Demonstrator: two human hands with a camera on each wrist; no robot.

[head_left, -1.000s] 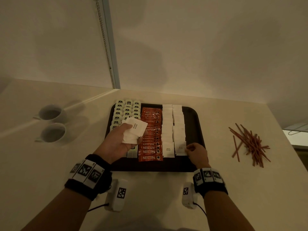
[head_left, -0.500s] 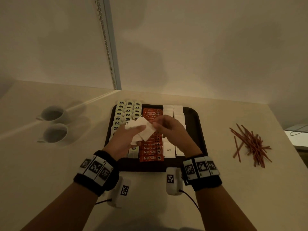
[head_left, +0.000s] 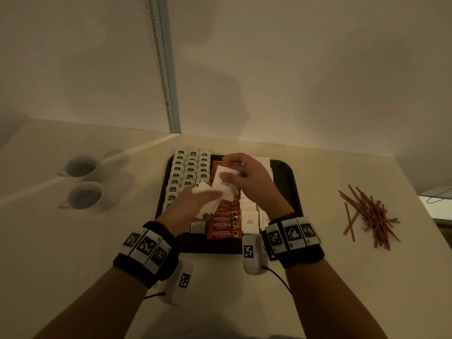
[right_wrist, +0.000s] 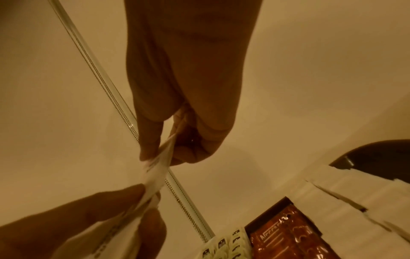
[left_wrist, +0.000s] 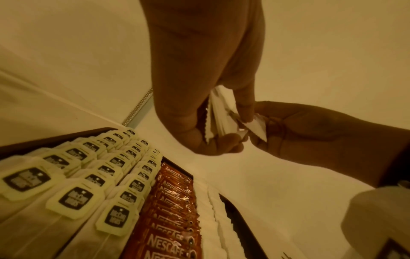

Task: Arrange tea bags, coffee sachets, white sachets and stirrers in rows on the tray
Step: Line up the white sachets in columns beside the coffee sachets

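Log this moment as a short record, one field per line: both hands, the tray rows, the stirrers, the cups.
left hand: grips a stack of white sachets above the tray
right hand: pinches one white sugar sachet off that stack
tray: dark; from left, tea bags, orange coffee sachets, white sachet rows
stirrers: loose pile on the table, right of the tray, none on it
cups: two white cups left of the tray

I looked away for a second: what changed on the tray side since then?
The right hand left the near white-sachet row, rose over the tray and now pinches one white sachet from the left hand's stack. Rows, stirrers and cups stayed put.
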